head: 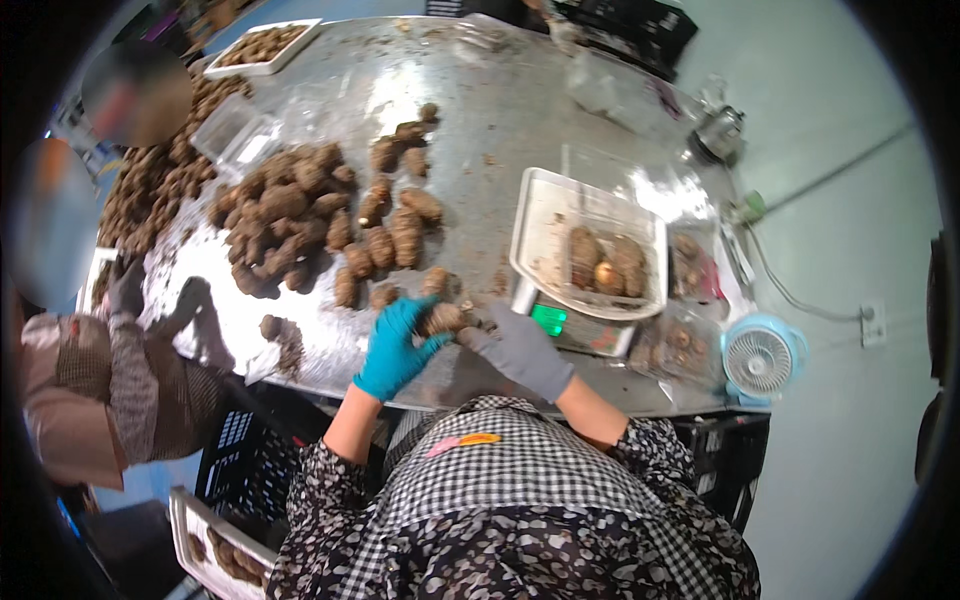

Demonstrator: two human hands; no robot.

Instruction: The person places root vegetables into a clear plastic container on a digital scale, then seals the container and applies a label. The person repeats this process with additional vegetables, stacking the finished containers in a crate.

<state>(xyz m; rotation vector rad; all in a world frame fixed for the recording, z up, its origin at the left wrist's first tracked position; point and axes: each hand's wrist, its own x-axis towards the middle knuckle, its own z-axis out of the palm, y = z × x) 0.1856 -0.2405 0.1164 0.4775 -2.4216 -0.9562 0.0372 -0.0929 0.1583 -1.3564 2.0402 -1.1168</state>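
My left hand (397,349), in a teal glove, grips a brown taro corm (444,319) over the metal table's near edge. My right hand (521,351), in a grey glove, touches the corm's right end with its fingertips; whether it holds something small there I cannot tell. Loose taro corms (406,236) lie just beyond my left hand, beside a larger taro pile (281,210). To the right, a digital scale (589,334) with a lit green display bears a white tray (529,240). A clear plastic container with several corms (626,262) sits in that tray.
Filled clear containers (682,349) and a light-blue fan (757,360) stand right of the scale. Empty clear containers (236,135) lie beyond the pile. Other people's hands show at far left (126,289) and top (564,34). Black crates (251,457) stand below the table edge.
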